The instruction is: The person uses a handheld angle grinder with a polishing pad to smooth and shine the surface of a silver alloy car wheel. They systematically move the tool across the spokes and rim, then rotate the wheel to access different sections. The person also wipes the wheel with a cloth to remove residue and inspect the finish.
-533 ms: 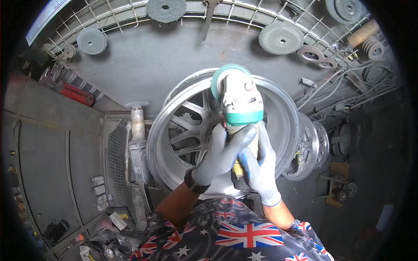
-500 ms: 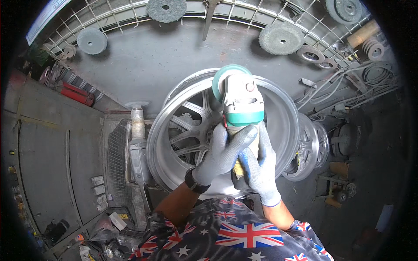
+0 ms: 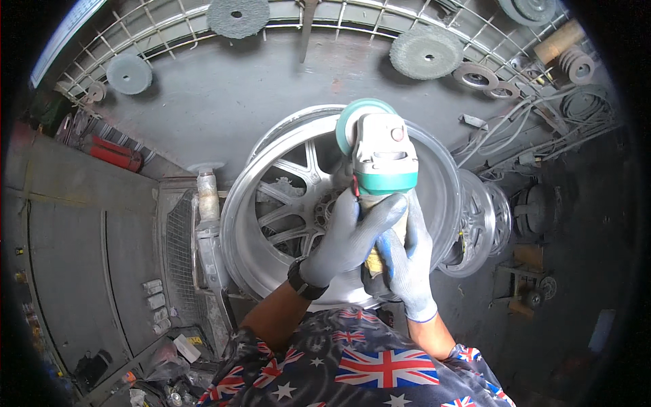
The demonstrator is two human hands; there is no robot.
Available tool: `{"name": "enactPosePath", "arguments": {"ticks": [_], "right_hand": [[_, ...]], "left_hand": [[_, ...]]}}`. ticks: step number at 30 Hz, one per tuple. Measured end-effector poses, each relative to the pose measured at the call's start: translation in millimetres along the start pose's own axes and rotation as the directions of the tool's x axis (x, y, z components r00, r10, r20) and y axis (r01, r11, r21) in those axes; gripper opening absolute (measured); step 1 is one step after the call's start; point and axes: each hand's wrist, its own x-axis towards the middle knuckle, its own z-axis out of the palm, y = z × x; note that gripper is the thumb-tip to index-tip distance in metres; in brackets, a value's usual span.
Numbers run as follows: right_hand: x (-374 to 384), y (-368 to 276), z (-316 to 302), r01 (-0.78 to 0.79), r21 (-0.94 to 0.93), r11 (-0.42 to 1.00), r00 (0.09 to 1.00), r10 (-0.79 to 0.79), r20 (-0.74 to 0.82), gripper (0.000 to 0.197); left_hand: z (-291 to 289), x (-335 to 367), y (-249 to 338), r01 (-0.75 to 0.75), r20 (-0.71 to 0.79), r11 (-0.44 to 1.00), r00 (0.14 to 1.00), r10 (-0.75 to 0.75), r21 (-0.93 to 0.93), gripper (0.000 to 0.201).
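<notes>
Both my gloved hands are closed round the body of an angle grinder [image 3: 384, 161], which has a pale head, a green collar and a green disc at its upper left. My left hand [image 3: 349, 234], with a dark watch on the wrist, wraps the grinder just below the collar. Lower on the body, my right hand [image 3: 409, 261] grips from the right, near a yellow wrapped part. Beneath the grinder lies a large silver alloy wheel [image 3: 237, 197], its spokes and hub showing on the left. The grinder hides part of the wheel, so whether the disc touches it I cannot tell.
More alloy wheels [image 3: 477, 224] lean at the right. A second power tool [image 3: 209, 230] with a pale disc stands at the left. Abrasive discs [image 3: 426, 53] hang on a wire rack [image 3: 352, 15] along the back. Cables [image 3: 502, 129] run at the right; a red object [image 3: 116, 154] lies far left.
The surroundings have shifted slightly left in the picture. Relative to the wheel, the grinder and both hands sit a little farther right. The grip is unchanged.
</notes>
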Motion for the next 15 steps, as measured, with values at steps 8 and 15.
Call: {"name": "enactPosePath", "arguments": {"ticks": [8,15], "right_hand": [[-6,11,-15,-0.013,0.074,0.997,0.983,0.026,-0.180,0.072],[-9,18,-14,-0.030,0.203,0.979,0.975,0.073,-0.210,0.071]], "left_hand": [[28,24,-3,0.060,0.171,0.998,0.983,-0.061,0.009,0.036],[28,30,-3,0.025,0.240,0.994,0.970,-0.051,0.109,0.036]]}}
